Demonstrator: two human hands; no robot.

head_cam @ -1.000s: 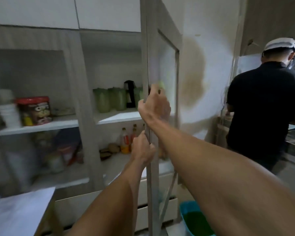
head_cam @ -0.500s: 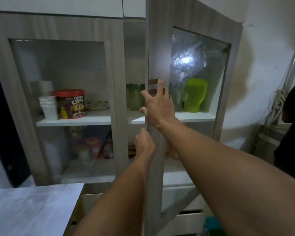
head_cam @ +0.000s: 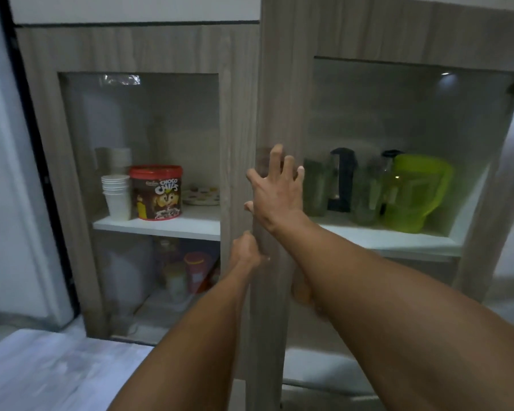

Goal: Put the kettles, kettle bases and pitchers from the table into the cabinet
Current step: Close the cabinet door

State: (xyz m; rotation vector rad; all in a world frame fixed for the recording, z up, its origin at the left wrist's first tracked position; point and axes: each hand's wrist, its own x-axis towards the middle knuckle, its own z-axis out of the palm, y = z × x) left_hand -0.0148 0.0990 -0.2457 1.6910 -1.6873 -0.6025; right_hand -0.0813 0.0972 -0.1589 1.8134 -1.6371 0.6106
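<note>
From the head view, we have our right hand spread flat, fingers apart, against the inner stile of the right cabinet door, holding nothing, while our left hand sits lower on that door's free edge, fingers curled round it. The door looks nearly shut, and we judge this to be the closing step. To do it well, we should slip the left fingers clear of the gap before the right palm presses home, and push gently so the glass pane doesn't rattle. Through that glass, the task's things stand on the right half of the white upper shelf: a bright green pitcher near the shelf's right end, translucent plastic with a broad handle, a dark clear pitcher toward the left end, and a black-handled kettle just beside it, softened by blur. Behind the left door, the same shelf carries a red-lidded cereal tub and stacked white cups. The pale table shows at the bottom left corner; we see no kettle or pitcher on the part in view.
</note>
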